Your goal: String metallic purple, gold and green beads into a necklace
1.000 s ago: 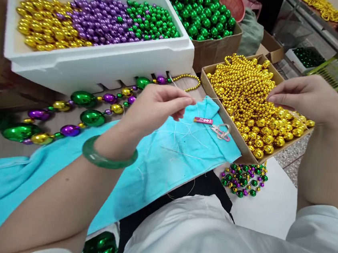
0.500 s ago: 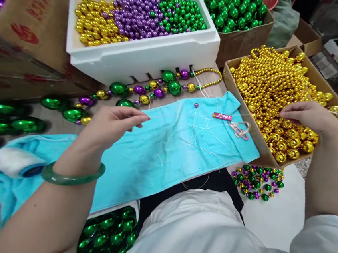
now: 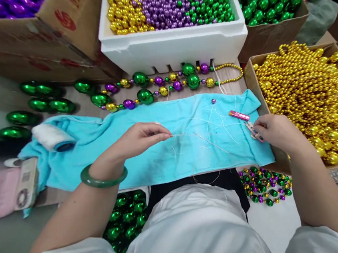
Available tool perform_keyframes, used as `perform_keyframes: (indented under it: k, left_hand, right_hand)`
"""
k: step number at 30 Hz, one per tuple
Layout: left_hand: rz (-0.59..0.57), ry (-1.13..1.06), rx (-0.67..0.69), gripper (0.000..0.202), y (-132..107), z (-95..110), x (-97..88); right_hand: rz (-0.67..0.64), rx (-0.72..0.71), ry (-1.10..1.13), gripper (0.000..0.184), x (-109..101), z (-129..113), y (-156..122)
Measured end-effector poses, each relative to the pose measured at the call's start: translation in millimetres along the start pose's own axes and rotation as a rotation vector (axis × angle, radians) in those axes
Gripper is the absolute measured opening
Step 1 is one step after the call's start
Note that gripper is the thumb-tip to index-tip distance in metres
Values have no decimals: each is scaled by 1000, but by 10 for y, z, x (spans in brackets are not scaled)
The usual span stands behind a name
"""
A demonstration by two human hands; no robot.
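Note:
My left hand (image 3: 139, 137), with a green bangle (image 3: 103, 179) on the wrist, hovers over the turquoise cloth (image 3: 155, 141) and pinches a thin white thread (image 3: 186, 135) between thumb and fingers. My right hand (image 3: 274, 131) rests at the cloth's right end, its fingers closed on the small scissors (image 3: 254, 131). A pink lighter (image 3: 239, 115) lies just left of the scissors. A strand of large green, purple and gold beads (image 3: 161, 86) lies beyond the cloth. Loose thread ends are scattered on the cloth.
A white foam box (image 3: 171, 50) holds gold, purple and green beads. A cardboard box (image 3: 277, 160) of gold bead strands sits at right, green beads behind, purple beads in a box (image 3: 59, 22) at left. A thread spool (image 3: 53, 137) lies at left. Small bead strands (image 3: 265, 185) lie below.
My right hand came down from the gold bead box to the scissors on the cloth. My left hand drifted right over the cloth, still pinching thread. The view shifted left.

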State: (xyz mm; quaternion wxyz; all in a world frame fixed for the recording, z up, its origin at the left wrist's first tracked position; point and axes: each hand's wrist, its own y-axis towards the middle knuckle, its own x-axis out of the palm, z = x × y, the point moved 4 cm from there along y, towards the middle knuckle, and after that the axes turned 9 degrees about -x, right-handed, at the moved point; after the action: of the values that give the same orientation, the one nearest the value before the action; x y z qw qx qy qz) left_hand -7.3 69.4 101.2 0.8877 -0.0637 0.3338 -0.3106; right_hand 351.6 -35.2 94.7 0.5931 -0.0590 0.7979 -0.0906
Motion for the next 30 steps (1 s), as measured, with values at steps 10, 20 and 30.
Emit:
perform_keyframes:
  k: [10, 20, 30]
  left_hand:
    - [129, -43, -150, 29, 19, -205, 108]
    - [199, -1, -62, 28, 31, -376, 224]
    - [216, 101, -7, 27, 20, -374, 336]
  right_hand:
    - [-211, -59, 4, 25, 992, -817, -165]
    - [-245, -79, -44, 26, 1002, -857, -320]
    - [-229, 32, 75, 25, 1316, -1248, -130]
